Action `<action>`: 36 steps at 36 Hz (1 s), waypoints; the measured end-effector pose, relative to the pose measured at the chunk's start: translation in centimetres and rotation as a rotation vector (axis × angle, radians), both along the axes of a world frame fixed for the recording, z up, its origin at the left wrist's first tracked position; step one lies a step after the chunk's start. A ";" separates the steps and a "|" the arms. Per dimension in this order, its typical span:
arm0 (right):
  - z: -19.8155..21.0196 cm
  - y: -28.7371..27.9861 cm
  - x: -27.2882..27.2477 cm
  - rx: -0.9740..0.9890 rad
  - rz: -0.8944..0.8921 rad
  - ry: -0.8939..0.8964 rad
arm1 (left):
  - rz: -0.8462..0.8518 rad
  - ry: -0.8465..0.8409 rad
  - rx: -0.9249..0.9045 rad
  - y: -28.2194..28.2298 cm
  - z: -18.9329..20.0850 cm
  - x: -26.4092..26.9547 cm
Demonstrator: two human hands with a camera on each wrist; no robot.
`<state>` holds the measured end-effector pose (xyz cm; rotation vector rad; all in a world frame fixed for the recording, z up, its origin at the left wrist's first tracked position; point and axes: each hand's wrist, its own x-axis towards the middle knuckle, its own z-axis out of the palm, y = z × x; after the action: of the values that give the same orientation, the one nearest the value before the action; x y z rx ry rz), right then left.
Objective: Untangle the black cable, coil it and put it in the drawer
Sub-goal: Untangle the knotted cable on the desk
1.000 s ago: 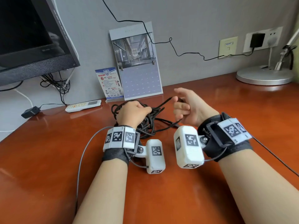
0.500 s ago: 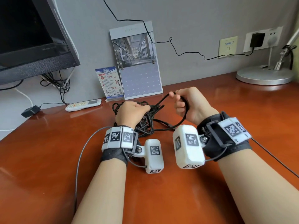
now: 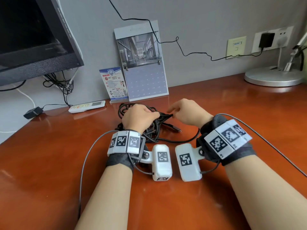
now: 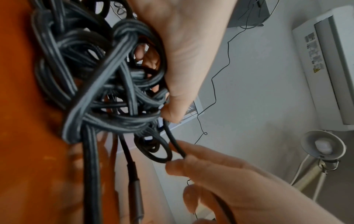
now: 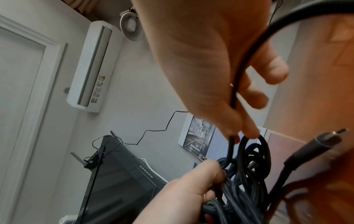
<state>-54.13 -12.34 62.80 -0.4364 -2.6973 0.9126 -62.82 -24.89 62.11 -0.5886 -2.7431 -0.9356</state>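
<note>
The black cable (image 3: 153, 130) lies in a knotted tangle on the wooden desk (image 3: 49, 163) in front of the calendar. My left hand (image 3: 138, 117) grips the bundle from above, fingers curled round several strands (image 4: 114, 84). My right hand (image 3: 184, 113) pinches one strand of the cable (image 5: 234, 104) at the tangle's right edge, between thumb and fingers. A loose length (image 3: 181, 140) curves back under my right wrist. One metal plug end (image 3: 176, 129) lies on the desk below the hands; it shows close up as the plug (image 5: 325, 139) in the right wrist view. No drawer is in view.
A calendar (image 3: 142, 63) and a small info card (image 3: 114, 83) lean on the wall behind the tangle. A white remote (image 3: 87, 106) lies to the left, under a monitor (image 3: 33, 39). A lamp base (image 3: 272, 77) stands at the far right. A thin wire (image 3: 182, 52) runs to the wall sockets.
My right hand came down from holding a raised loop of cable and now pinches a strand low at the tangle's right edge. The left hand stayed on the bundle.
</note>
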 end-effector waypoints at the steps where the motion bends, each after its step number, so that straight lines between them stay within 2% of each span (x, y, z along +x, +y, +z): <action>1: -0.1 0.0 0.0 0.030 0.033 0.011 | 0.005 0.000 0.003 0.0 0.0 0.0; 4: -0.4 -0.1 0.0 0.023 0.041 0.057 | 0.015 -0.014 0.000 0.1 0.0 0.0; 9: -0.2 0.1 0.0 0.121 -0.179 0.146 | 0.058 -0.037 0.034 -0.1 0.0 0.1; 15: 0.1 0.3 0.4 0.103 -0.326 0.199 | 0.072 -0.045 0.104 0.0 0.0 0.0; 19: 0.5 0.6 0.8 0.031 -0.429 0.277 | 0.105 -0.031 0.130 0.0 0.0 -0.1; 22: 0.6 1.3 1.0 0.056 -0.539 0.350 | 0.107 -0.040 0.132 0.0 0.0 -0.2; 25: 0.4 1.9 1.0 0.071 -0.572 0.303 | 0.084 -0.057 0.121 0.1 -0.1 -0.1; 28: 0.2 2.1 0.9 0.211 -0.524 0.214 | 0.076 -0.055 0.094 0.1 -0.1 0.0; 31: 0.4 1.5 0.6 0.327 -0.294 0.185 | 0.066 -0.055 0.074 0.2 -0.2 0.1; 34: 0.3 -0.1 0.0 0.192 -0.038 0.174 | 0.063 -0.047 0.077 0.2 -0.1 0.2; 36: -0.1 -0.9 -0.4 0.142 0.020 0.137 | 0.055 -0.041 0.082 0.1 -0.2 0.2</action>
<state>-54.49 -13.28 62.74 -0.3060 -2.6229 0.7218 -62.60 -24.80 61.90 -0.4831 -2.7267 -1.0528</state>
